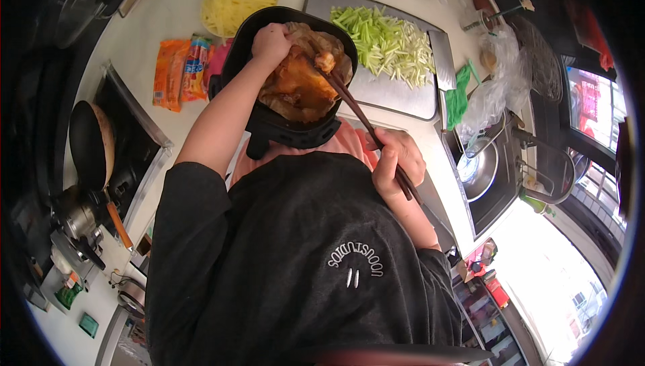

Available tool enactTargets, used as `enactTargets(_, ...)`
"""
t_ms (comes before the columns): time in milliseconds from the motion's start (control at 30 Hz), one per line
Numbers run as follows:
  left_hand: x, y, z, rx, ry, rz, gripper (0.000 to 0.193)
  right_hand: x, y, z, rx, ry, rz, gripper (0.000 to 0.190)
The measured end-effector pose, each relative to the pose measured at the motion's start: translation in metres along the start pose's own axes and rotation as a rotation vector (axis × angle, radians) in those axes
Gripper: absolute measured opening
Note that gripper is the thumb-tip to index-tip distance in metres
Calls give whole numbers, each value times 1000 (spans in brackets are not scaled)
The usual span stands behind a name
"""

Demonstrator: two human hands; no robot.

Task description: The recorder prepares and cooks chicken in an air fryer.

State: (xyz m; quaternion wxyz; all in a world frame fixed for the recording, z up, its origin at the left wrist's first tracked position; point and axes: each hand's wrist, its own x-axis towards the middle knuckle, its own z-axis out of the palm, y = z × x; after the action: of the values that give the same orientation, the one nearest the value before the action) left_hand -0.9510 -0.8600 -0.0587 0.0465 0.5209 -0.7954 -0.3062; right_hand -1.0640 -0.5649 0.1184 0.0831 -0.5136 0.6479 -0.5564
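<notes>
A black air fryer basket point(237, 48) rests near the counter's front edge, lined with crumpled brown parchment paper point(335, 46). In it lies a browned piece of roasted poultry point(302, 83). My left hand point(272, 46) reaches into the basket, its fingertips at the paper and the meat's upper edge; its exact grip is hidden. My right hand point(400, 162) is closed around dark wooden chopsticks point(355, 106), whose tips are in the basket beside a pale, lumpy end of the meat point(325, 62).
A cutting board point(393, 104) holds cut green and white stalks point(388, 46), with a cleaver point(442, 58) at its right edge. Shredded potato point(239, 0) and orange packets point(169, 73) lie left. A wok point(90, 144) is far left, a sink point(494, 204) right.
</notes>
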Motion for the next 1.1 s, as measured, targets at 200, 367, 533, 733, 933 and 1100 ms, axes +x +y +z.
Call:
enactTargets(200, 3, -3, -4, 34, -87, 31, 18, -1, -3, -1, -21, -70, -3, 15)
enactTargets(367, -18, 10, -36, 226, -73, 43, 17, -3, 2, 5, -13, -74, 47, 16)
enactTargets(533, -47, 23, -74, 466, -153, 118, 18, -1, 16, 16, -35, -96, 131, 16)
enactTargets(733, -52, 13, -82, 558, -179, 63, 21, 22, 37, 44, -20, -106, 199, 14)
enactTargets(933, -97, 67, -109, 443, -302, 151, 16, 57, 68, 65, -44, -117, 186, 10)
enactTargets(1100, -129, 87, -149, 296, -239, 272, 13, 92, 94, 89, -90, -183, 132, 11)
